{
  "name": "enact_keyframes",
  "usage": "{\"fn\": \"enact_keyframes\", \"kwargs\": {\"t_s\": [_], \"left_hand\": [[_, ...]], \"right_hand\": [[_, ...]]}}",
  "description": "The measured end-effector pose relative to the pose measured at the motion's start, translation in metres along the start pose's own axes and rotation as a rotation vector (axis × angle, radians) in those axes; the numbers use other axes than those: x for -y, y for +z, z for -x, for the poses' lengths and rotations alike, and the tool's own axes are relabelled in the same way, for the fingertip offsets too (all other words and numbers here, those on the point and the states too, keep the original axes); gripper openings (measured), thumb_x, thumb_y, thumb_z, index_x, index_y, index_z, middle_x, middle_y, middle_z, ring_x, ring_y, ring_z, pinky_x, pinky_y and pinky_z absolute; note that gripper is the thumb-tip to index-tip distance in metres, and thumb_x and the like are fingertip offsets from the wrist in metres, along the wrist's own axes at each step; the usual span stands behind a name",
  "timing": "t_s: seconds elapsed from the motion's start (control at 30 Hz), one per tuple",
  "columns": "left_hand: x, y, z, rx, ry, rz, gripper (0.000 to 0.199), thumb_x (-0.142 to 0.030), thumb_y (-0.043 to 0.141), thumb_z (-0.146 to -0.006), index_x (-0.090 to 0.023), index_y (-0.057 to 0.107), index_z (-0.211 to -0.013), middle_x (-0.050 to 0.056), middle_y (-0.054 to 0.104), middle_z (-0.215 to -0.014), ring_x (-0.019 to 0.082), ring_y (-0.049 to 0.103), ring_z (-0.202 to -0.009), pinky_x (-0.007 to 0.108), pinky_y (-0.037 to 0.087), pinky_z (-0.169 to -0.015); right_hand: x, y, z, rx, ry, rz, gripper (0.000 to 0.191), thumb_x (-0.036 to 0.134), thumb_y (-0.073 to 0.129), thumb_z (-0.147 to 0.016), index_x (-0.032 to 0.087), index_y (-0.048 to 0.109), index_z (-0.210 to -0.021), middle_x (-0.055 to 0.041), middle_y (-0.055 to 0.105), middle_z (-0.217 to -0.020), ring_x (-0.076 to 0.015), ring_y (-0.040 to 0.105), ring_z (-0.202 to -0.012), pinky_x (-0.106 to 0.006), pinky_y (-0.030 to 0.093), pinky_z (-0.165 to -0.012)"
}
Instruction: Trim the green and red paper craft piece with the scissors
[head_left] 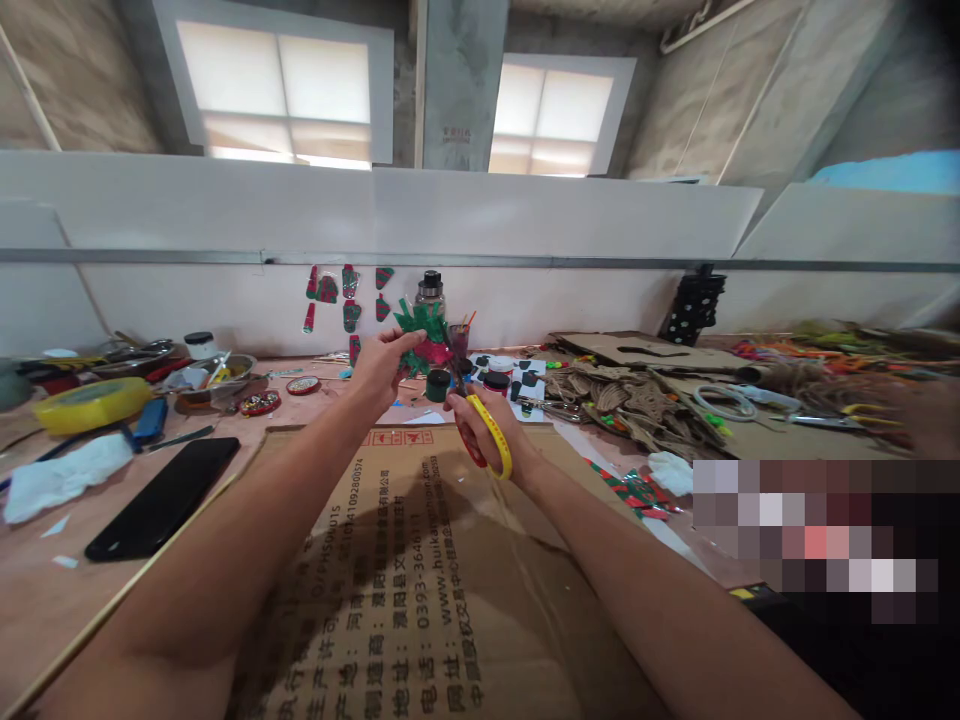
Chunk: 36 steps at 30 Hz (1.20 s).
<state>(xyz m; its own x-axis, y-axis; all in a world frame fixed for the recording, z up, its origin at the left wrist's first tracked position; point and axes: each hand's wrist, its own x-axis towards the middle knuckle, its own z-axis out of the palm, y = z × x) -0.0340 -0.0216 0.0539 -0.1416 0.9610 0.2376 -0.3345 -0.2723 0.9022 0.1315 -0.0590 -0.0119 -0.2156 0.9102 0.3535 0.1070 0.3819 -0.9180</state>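
My left hand [388,362] pinches a green and magenta cutout [420,325] with a spiky green fringe, holding it up above the far edge of the cardboard. In my right hand [499,425] is a pair of scissors [493,440] with yellow and red handles. Its dark blades point up and away, right beside the cutout's right side; whether they touch it I cannot tell. Below the cutout stand small paint jars, one with a dark green lid [439,385]. A printed cardboard sheet [390,570] lies flat under both forearms.
On the left are a black phone [165,497], a yellow tape roll [93,403], a white tissue [69,476] and a metal bowl [217,378]. Brown twine [630,400] is heaped at right. Red-green cutouts [351,300] hang on the white wall. A blurred person sits at far right.
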Motion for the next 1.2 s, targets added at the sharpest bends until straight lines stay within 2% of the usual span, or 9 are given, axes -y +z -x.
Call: {"fn": "enact_keyframes", "kwargs": {"t_s": [0.17,0.53,0.8,1.1,1.2], "left_hand": [[0.006,0.004,0.001,0.037,0.007,0.037,0.03,-0.019,0.088,-0.06,-0.018,0.058,-0.064,0.0,0.063,-0.063,0.009,0.049,-0.053,0.024,0.029,-0.046],[0.001,0.005,0.002,0.026,0.086,-0.002,0.029,-0.021,0.088,-0.061,-0.018,0.058,-0.063,-0.002,0.058,-0.059,0.007,0.046,-0.05,0.023,0.028,-0.044],[-0.003,0.008,0.008,-0.003,0.074,-0.009,0.032,-0.022,0.088,-0.058,-0.018,0.057,-0.063,-0.002,0.059,-0.059,0.009,0.051,-0.054,0.023,0.029,-0.047],[-0.003,0.008,0.006,-0.002,0.023,-0.012,0.031,-0.019,0.086,-0.06,-0.019,0.055,-0.064,-0.002,0.06,-0.061,0.009,0.049,-0.051,0.024,0.027,-0.045],[-0.001,0.007,0.004,0.001,0.051,-0.015,0.029,-0.017,0.084,-0.06,-0.018,0.055,-0.062,-0.003,0.056,-0.058,0.008,0.048,-0.051,0.023,0.028,-0.046]], "right_hand": [[0.002,0.0,0.001,0.038,0.01,-0.091,0.038,0.06,0.064,-0.082,0.024,0.051,-0.088,0.0117,0.039,-0.045,-0.0094,0.031,-0.03,-0.023,0.029,-0.03],[0.003,0.0,0.001,0.061,-0.034,-0.096,0.033,0.055,0.058,-0.088,0.022,0.053,-0.088,0.0115,0.039,-0.044,-0.0088,0.031,-0.03,-0.023,0.028,-0.031],[-0.004,0.0,-0.002,0.05,-0.062,-0.072,0.033,0.054,0.056,-0.088,0.021,0.055,-0.089,0.0106,0.04,-0.042,-0.009,0.032,-0.029,-0.023,0.028,-0.03],[0.003,0.001,0.001,0.04,-0.011,-0.075,0.034,0.056,0.06,-0.082,0.023,0.053,-0.086,0.0102,0.041,-0.043,-0.0095,0.034,-0.03,-0.023,0.031,-0.03],[0.001,0.002,-0.002,0.04,0.019,-0.063,0.035,0.057,0.062,-0.08,0.024,0.051,-0.085,0.0102,0.041,-0.043,-0.0105,0.034,-0.029,-0.024,0.031,-0.028]]}}
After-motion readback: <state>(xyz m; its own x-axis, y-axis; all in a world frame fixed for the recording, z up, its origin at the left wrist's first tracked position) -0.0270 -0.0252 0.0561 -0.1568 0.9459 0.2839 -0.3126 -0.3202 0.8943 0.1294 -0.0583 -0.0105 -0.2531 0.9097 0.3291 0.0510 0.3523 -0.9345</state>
